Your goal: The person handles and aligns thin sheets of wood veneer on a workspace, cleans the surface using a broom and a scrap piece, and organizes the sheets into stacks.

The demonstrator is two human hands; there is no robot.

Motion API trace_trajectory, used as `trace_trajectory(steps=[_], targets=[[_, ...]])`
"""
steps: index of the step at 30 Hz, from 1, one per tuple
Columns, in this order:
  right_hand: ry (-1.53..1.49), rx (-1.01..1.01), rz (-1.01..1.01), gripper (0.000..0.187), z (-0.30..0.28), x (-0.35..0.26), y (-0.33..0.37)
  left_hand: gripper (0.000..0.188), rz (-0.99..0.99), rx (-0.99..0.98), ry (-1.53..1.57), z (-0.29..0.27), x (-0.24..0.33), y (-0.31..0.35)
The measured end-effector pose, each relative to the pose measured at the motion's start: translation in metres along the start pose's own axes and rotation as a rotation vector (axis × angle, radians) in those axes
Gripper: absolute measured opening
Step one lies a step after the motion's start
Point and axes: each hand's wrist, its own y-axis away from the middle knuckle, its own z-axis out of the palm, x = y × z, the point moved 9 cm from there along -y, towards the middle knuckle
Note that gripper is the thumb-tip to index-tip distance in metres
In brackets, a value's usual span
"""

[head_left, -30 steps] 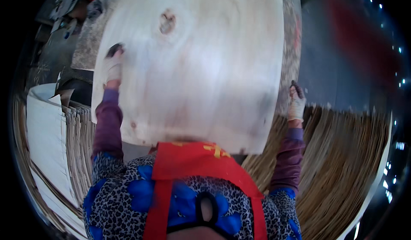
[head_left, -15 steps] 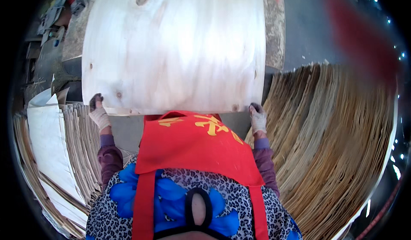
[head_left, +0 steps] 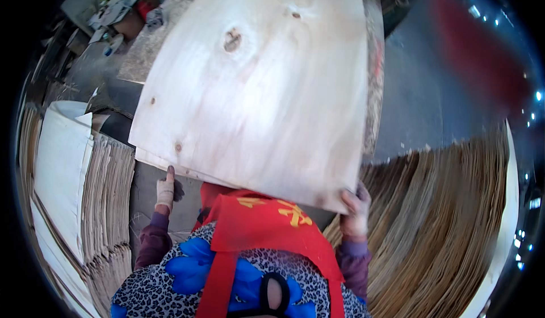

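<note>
The right hand (head_left: 355,203) pinches the wood sheet (head_left: 255,91) at its near right corner; the left hand (head_left: 167,191), part-open — grip unclear — sits by its near left edge, the sheet stretching away from both.

A second ago the left hand (head_left: 164,194) was over the left part of the sheet (head_left: 261,102); half a second ago it was at the near left corner. Now it had shifted right along the near edge, thumb up, fingers apart from it. The right hand (head_left: 356,211), first out beside the right edge, had come to the near right corner, thumb over it. The near edge, almost level half a second ago, now sloped down rightward, exposing more of a lower sheet (head_left: 152,157).
</note>
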Motion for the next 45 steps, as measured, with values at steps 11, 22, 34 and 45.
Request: trace_trajectory(steps=[11, 22, 34, 45], targets=[[-0.217, 0.019, 0.069, 0.035, -0.106, 0.09, -0.093, 0.05, 0.051, -0.378, 0.687, 0.088, 0.053, -0.047], [-0.487, 0.274, 0.164, 0.04, -0.129, 0.121, -0.207, 0.054, 0.271, -0.104, 0.633, 0.123, 0.161, -0.078], [-0.465, 0.374, 0.155, 0.042, -0.11, 0.09, -0.263, 0.049, 0.21, -0.117, 0.658, 0.153, 0.212, -0.089], [-0.505, 0.382, 0.23, 0.037, -0.113, 0.094, -0.304, 0.049, 0.226, -0.12, 0.613, 0.168, 0.241, -0.106]])
